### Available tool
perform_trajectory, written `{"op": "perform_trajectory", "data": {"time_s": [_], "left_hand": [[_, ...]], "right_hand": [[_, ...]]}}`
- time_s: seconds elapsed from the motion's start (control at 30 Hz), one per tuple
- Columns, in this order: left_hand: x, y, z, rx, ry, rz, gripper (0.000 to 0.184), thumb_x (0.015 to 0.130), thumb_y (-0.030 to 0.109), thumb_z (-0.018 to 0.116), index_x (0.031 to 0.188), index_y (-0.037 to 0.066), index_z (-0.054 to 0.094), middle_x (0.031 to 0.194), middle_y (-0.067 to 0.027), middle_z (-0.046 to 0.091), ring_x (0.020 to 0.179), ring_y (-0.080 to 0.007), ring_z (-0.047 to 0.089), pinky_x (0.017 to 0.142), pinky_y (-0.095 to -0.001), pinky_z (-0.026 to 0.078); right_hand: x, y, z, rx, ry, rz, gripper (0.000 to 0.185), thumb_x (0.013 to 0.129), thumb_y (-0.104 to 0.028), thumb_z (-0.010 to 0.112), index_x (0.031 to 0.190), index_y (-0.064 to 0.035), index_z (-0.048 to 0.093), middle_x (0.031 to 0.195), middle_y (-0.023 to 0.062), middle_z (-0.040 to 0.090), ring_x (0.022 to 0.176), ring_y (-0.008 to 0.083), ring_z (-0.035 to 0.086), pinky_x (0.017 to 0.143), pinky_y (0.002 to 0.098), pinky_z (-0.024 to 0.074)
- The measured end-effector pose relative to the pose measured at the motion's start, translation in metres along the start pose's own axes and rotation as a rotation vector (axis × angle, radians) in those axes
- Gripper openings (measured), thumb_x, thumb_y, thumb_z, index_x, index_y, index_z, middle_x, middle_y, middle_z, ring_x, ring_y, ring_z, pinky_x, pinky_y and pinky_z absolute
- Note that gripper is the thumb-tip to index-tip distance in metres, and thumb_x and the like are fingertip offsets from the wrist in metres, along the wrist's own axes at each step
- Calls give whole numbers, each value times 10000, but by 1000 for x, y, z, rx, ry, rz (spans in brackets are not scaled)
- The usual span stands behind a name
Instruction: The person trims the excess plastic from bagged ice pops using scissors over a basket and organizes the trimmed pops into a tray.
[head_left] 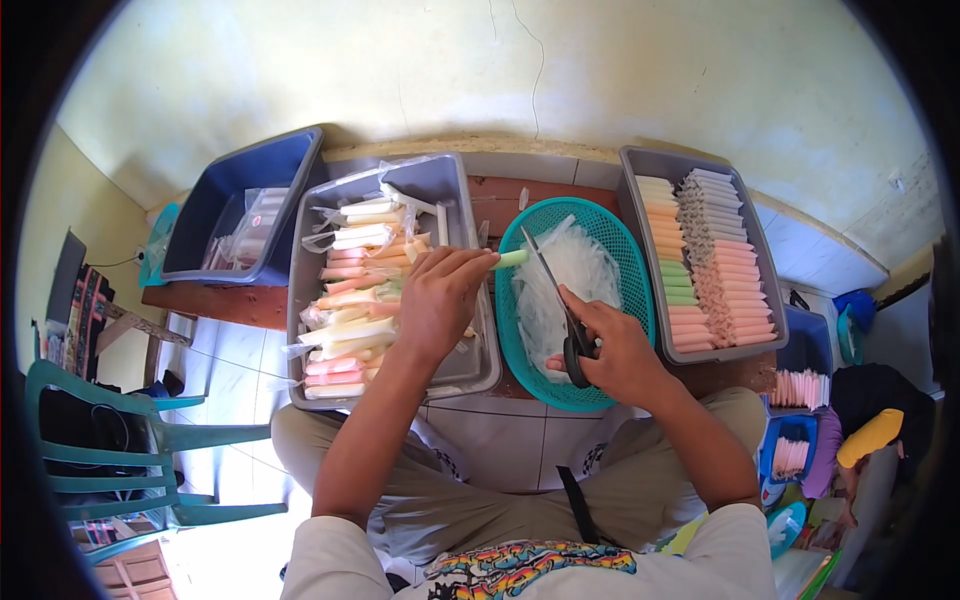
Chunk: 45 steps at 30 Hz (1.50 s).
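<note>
My left hand [442,295] pinches a light green ice-pop tube [513,258], whose end sticks out to the right past the fingers. In my right hand [612,348] is a pair of black-handled scissors [574,342], with the blades pointing up and left, close to the tube's tip. Below them sits a teal mesh basket [642,285] holding a pile of clear plastic scraps [585,275]. My left wrist passes over a grey tub [482,350] heaped with loose tubes [352,300] in white, orange, pink and green, many with long plastic ends.
On the right, a grey tub [770,270] holds neat rows of tubes [735,290] sorted by colour. A dark blue-grey tub [262,160] with packed bags stands far left. Behind the low table rises a wall [430,60]. A green chair [110,450] and a person's arm [850,490] are at the sides.
</note>
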<state>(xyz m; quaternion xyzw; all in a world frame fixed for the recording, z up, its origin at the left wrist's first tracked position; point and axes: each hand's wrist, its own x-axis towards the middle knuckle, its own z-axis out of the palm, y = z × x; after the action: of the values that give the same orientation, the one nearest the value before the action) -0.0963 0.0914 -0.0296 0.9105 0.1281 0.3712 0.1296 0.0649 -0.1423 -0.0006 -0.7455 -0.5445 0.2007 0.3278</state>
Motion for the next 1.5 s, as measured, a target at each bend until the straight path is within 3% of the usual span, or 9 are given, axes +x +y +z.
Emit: {"op": "perform_trajectory", "data": {"time_s": [0.2, 0.27, 0.3, 0.37, 0.6, 0.8, 0.9, 1.07, 1.5], "left_hand": [[0, -1, 0, -2, 5, 8, 282, 883, 39, 828, 1159, 96, 836, 1147, -44, 836, 1038, -263, 770, 954, -426, 599], [0, -1, 0, 0, 3, 9, 283, 879, 36, 828, 1156, 96, 835, 1144, -42, 836, 1036, -263, 770, 952, -427, 600], [0, -1, 0, 1, 3, 9, 283, 879, 36, 828, 1156, 96, 835, 1144, -42, 836, 1036, -263, 770, 952, -427, 600], [0, -1, 0, -5, 4, 9, 284, 875, 32, 827, 1152, 94, 835, 1141, -42, 836, 1035, -265, 770, 950, -428, 600], [-1, -4, 2, -2, 21, 14, 241, 906, 65, 785, 1137, 112, 837, 1123, -28, 837, 1033, -249, 766, 916, -410, 574], [-1, -3, 2, -3, 22, 2, 238, 906, 68, 796, 1136, 110, 837, 1127, -23, 835, 1037, -250, 765, 923, -413, 578], [-1, -1, 1, -28, 16, -10, 239, 905, 73, 807, 1140, 109, 837, 1126, -26, 835, 1036, -253, 764, 934, -419, 580], [-1, 0, 1, -68, -19, -55, 294, 898, 41, 839, 1184, 107, 843, 1140, -54, 832, 1053, -271, 763, 974, -432, 583], [-1, 1, -1, -89, -3, -25, 284, 904, 53, 839, 1183, 110, 840, 1139, -51, 832, 1054, -267, 762, 966, -431, 581]], "right_hand": [[-1, 3, 3, 126, -25, 44, 1051, 839, -476, 957, 1652, 11, 501, 958, 162, 629, 827, 278, 641, 802, 409, 534], [-2, 3, 3, 94, -69, 83, 1010, 867, -323, 972, 1693, -43, 463, 1132, 165, 675, 897, 218, 680, 864, 362, 580], [-2, 4, 4, 95, -69, 83, 1010, 867, -323, 972, 1693, -43, 463, 1132, 165, 675, 897, 218, 680, 864, 362, 580], [-2, 10, 9, 177, -40, 75, 1054, 854, -471, 949, 1676, -13, 472, 1018, 167, 636, 870, 285, 658, 833, 409, 540], [-1, 19, 11, 220, -19, 69, 1050, 864, -479, 939, 1687, -32, 464, 1030, 163, 638, 890, 295, 664, 855, 415, 542], [1, 14, 6, 122, -19, 90, 1043, 871, -472, 934, 1669, 13, 469, 1018, 173, 627, 889, 309, 652, 862, 425, 532], [3, 12, 4, -29, -8, 140, 1009, 885, -429, 932, 1652, 41, 474, 1032, 195, 628, 940, 341, 661, 883, 442, 531], [7, 42, 20, -189, 34, 145, 983, 894, -320, 922, 1654, 66, 432, 1198, 261, 604, 1052, 443, 675, 967, 489, 557], [17, 49, 51, -323, -11, 232, 924, 890, -190, 870, 1660, 48, 418, 1287, 291, 580, 1122, 499, 695, 958, 522, 603]]}}
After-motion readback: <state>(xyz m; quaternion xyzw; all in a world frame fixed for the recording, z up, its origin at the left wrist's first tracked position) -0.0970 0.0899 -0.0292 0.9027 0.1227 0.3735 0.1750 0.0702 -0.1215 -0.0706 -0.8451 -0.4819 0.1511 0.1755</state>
